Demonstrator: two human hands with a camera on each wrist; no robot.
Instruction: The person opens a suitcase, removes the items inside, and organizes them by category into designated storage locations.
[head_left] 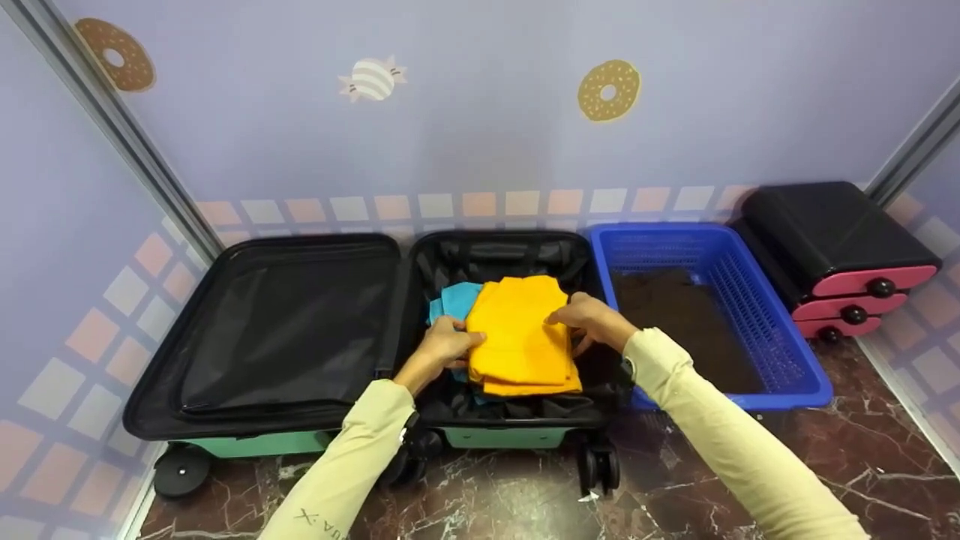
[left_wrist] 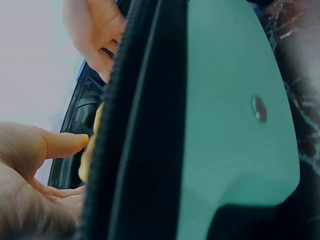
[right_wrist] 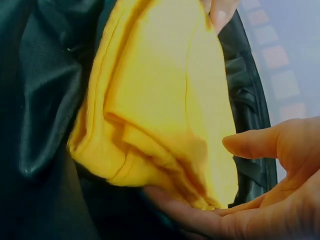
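Observation:
A folded yellow cloth [head_left: 521, 337] lies in several layers over the right half of an open suitcase [head_left: 504, 436] in the head view. My left hand [head_left: 448, 345] grips its left edge, thumb on top and fingers beneath. At the opposite edge my right hand [head_left: 596, 319] holds it the same way; the right wrist view shows the thumb [right_wrist: 250, 145] over the layers and fingers under them. Folded blue cloth [head_left: 457, 300] shows in the suitcase, partly covered by the yellow one. In the left wrist view the suitcase's green side [left_wrist: 235, 110] hides most of the yellow cloth.
The suitcase's other half [head_left: 285, 322], with its black lining, lies flat at the left. Right of the suitcase stands a blue plastic basket [head_left: 806, 375] with dark brown cloth [head_left: 675, 322] inside. A black drawer unit [head_left: 840, 217] with pink fronts is at the far right, and a wall runs behind.

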